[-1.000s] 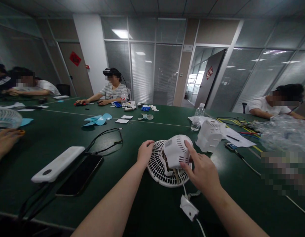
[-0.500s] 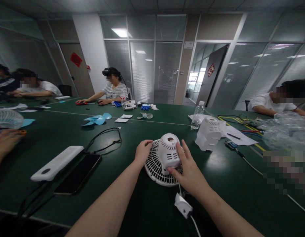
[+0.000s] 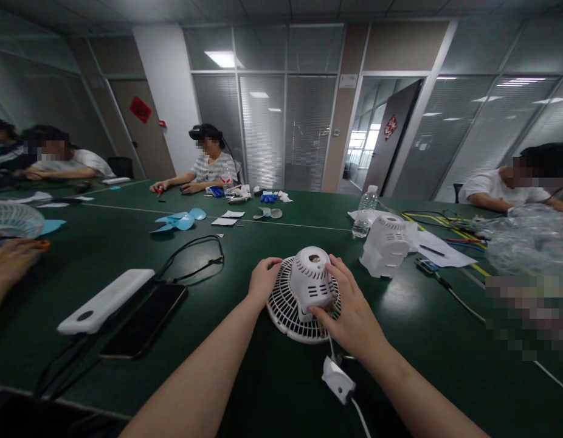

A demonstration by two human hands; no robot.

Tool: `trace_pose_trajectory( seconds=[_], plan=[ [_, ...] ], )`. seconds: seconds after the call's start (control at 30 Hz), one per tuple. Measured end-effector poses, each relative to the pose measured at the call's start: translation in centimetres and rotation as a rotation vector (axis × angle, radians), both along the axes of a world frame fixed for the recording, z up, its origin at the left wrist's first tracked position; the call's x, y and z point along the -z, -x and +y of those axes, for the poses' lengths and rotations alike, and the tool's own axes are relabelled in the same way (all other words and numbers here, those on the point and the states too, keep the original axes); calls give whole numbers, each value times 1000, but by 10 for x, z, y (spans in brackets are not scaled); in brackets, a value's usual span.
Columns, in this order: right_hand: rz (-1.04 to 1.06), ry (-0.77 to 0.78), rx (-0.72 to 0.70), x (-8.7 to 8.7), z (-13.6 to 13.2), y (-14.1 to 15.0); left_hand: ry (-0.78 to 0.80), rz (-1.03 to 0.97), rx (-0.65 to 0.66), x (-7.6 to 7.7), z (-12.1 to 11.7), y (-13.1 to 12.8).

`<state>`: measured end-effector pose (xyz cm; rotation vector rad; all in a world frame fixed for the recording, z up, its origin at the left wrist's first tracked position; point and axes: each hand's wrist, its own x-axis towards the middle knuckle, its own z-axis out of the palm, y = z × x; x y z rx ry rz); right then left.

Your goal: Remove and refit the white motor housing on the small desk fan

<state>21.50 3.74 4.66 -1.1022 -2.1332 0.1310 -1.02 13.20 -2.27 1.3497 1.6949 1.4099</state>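
Observation:
A white round fan grille (image 3: 281,313) lies flat on the green table, and a white vented motor cover (image 3: 312,281) sits over its middle with its round hole facing up. My left hand (image 3: 264,281) grips the grille's left rim, its fingertips partly hidden behind the edge. My right hand (image 3: 349,304) is closed around the cover's right side, thumb at the lower front and fingers near the top. From under the cover a white cord runs down to a small white switch box (image 3: 338,380) on the table near me.
A second white housing (image 3: 385,246) and a plastic bottle (image 3: 366,213) stand to the right. To the left lie a white power bank (image 3: 107,301), a phone (image 3: 145,321) and blue fan blades (image 3: 179,220). Another person's hand (image 3: 12,258) is at the far left.
My right hand has turned the motor cover from tilted to upright and moved it left onto the middle of the grille. My left hand has kept its place on the rim.

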Motion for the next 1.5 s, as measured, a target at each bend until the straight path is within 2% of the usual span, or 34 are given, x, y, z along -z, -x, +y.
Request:
trace_pose_trajectory(
  seconds=[0.17, 0.33, 0.53, 0.87, 1.03, 1.17, 1.37, 1.5],
  plan=[
    [88, 35, -46, 5, 4, 3, 8, 29, -9, 1, 0, 0],
    [173, 139, -125, 15, 17, 5, 0, 29, 4, 2, 3, 1],
    [275, 191, -46, 18, 13, 8, -17, 20, 14, 1, 3, 2],
    [183, 231, -51, 13, 6, 2, -7, 21, 3, 3, 3, 2],
    [263, 113, 17, 12, -1, 0, 25, 39, -2, 2, 5, 5],
    [184, 30, 70, 8, -11, 3, 37, 68, -18, -1, 6, 12],
    [35, 29, 167, 6, -17, 13, 91, 151, -74, -5, 2, 20],
    [-29, 119, 256, 7, -12, 12, 112, 183, -94, -6, 2, 20]
  ],
)
